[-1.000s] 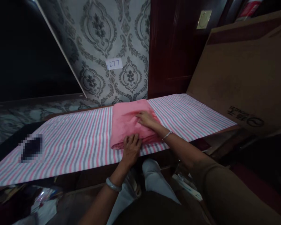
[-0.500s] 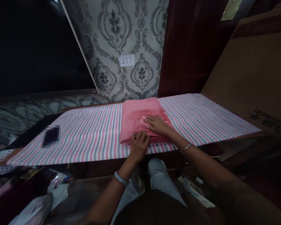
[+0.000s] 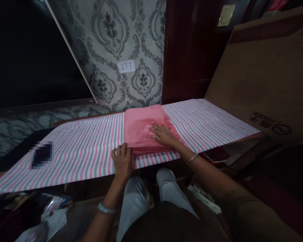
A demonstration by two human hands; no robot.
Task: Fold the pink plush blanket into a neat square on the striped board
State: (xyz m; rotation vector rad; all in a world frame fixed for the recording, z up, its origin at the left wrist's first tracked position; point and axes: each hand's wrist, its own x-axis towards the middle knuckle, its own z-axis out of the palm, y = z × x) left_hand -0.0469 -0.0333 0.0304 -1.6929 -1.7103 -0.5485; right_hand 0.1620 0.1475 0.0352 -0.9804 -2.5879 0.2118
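Note:
A folded pink cloth (image 3: 141, 117), soft and plush-looking, lies as a thick rectangle on a striped sheet (image 3: 91, 144) of pink, grey and white. Spread flat on its right half is my right hand (image 3: 164, 135), fingers apart and palm down. My left hand (image 3: 123, 161) is at the near left corner of the pink cloth, its fingers slightly apart and bent over the corner and the stripes beside it. The layered front edge of the fold shows between the two hands. My left thumb is mostly hidden.
A large cardboard box (image 3: 267, 74) stands at the right end of the board. Behind are a patterned wall with a paper label (image 3: 126, 66), a dark screen (image 3: 35, 57) and a dark red door (image 3: 187, 53). A blurred dark patch (image 3: 42, 155) lies at left.
My left hand has slid left along the front edge to the cloth's near left corner. My right hand stays on top of the cloth. The view has turned slightly right.

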